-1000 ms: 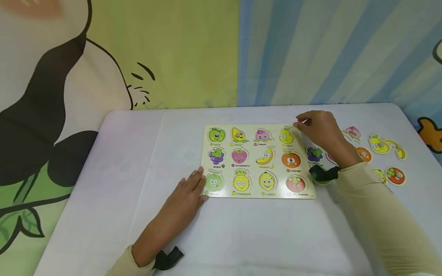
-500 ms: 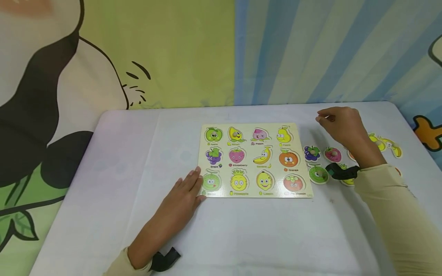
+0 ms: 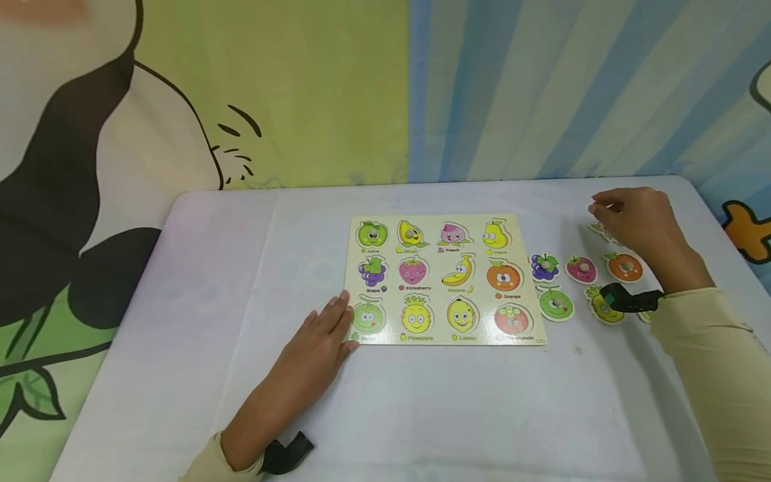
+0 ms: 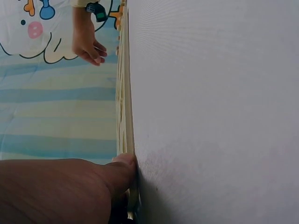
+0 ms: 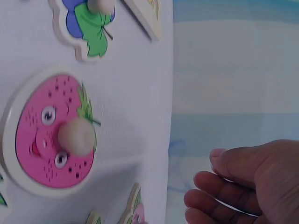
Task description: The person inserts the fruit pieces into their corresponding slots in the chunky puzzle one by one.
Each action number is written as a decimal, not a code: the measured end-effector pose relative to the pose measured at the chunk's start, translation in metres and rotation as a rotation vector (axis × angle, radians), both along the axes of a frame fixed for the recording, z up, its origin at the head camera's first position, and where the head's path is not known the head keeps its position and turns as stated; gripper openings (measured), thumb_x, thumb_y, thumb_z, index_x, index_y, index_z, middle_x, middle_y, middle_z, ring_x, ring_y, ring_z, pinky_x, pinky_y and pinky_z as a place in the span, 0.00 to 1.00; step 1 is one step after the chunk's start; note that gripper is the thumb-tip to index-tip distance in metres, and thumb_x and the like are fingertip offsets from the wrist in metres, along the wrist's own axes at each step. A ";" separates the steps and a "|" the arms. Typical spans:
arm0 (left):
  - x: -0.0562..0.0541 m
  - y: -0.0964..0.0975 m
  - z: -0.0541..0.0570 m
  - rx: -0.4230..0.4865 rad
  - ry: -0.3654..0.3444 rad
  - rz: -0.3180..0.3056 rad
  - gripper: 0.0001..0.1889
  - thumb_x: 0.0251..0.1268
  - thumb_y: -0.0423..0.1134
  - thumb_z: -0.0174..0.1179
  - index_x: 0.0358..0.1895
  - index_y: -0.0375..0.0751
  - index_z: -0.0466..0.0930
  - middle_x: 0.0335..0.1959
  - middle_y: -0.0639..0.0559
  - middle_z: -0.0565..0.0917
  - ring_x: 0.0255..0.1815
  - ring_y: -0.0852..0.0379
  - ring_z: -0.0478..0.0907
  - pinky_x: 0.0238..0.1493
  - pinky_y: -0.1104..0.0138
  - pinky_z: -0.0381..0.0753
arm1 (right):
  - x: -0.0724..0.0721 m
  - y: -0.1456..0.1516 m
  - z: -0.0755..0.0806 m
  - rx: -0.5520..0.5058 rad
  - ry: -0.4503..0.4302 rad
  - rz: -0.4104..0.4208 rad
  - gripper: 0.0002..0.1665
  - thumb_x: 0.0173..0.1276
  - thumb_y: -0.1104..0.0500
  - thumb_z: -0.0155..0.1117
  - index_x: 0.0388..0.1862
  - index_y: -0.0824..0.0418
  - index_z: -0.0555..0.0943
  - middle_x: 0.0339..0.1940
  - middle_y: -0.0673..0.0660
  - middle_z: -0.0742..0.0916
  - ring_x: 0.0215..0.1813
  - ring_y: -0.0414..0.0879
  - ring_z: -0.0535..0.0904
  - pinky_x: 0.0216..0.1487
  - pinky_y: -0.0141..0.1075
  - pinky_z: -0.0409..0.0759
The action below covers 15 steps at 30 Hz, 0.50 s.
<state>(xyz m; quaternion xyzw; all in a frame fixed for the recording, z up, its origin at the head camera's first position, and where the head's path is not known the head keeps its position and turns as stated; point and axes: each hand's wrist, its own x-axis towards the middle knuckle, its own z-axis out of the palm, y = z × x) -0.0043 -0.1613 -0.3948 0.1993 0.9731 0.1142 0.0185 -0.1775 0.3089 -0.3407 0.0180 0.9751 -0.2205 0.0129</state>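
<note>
Cream board (image 3: 438, 298) — left edge touching left hand (image 3: 318, 343).

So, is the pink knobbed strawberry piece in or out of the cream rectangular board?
Out: the strawberry piece lies on the white tabletop beside the board, apart from it.

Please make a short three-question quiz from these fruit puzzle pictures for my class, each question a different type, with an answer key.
1. Short answer: Which hand touches the puzzle board?
2. True or false: The right hand is holding the loose melon piece.
3. Fill in the blank: In the head view, three loose pieces run left to right: grape piece, ____ piece, orange piece.

Key:
1. The left hand.
2. False; the melon piece lies on the white tabletop.
3. Strawberry.
</note>
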 end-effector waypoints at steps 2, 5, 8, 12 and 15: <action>0.000 0.000 0.000 0.002 0.005 -0.003 0.31 0.65 0.41 0.66 0.66 0.28 0.70 0.74 0.38 0.60 0.73 0.42 0.58 0.66 0.46 0.64 | 0.000 0.005 -0.001 -0.006 -0.019 -0.022 0.24 0.76 0.56 0.55 0.60 0.75 0.75 0.50 0.77 0.80 0.48 0.68 0.74 0.40 0.57 0.77; 0.000 0.000 0.000 0.000 0.007 -0.003 0.31 0.64 0.41 0.66 0.66 0.28 0.70 0.73 0.38 0.61 0.73 0.42 0.58 0.66 0.46 0.64 | -0.001 0.013 -0.007 -0.018 -0.028 -0.051 0.25 0.76 0.54 0.53 0.61 0.74 0.75 0.51 0.76 0.80 0.49 0.68 0.74 0.43 0.58 0.77; 0.000 0.000 0.001 -0.001 0.011 -0.004 0.31 0.64 0.41 0.66 0.65 0.28 0.70 0.73 0.38 0.61 0.73 0.42 0.58 0.66 0.46 0.64 | -0.002 0.020 -0.013 -0.034 -0.023 -0.079 0.26 0.77 0.53 0.52 0.61 0.74 0.74 0.53 0.77 0.79 0.52 0.69 0.72 0.47 0.61 0.75; 0.000 0.000 0.001 0.002 0.016 -0.007 0.30 0.64 0.41 0.66 0.65 0.27 0.70 0.73 0.37 0.61 0.73 0.42 0.59 0.65 0.45 0.65 | -0.001 0.028 -0.022 -0.044 -0.018 -0.109 0.28 0.77 0.51 0.50 0.62 0.73 0.74 0.54 0.77 0.78 0.53 0.70 0.71 0.50 0.63 0.73; 0.001 0.000 0.001 0.006 0.018 -0.008 0.30 0.64 0.41 0.66 0.65 0.27 0.70 0.73 0.37 0.61 0.73 0.42 0.59 0.65 0.45 0.65 | 0.000 0.032 -0.026 -0.053 -0.039 -0.134 0.29 0.77 0.51 0.49 0.63 0.73 0.73 0.54 0.78 0.77 0.55 0.71 0.70 0.53 0.64 0.71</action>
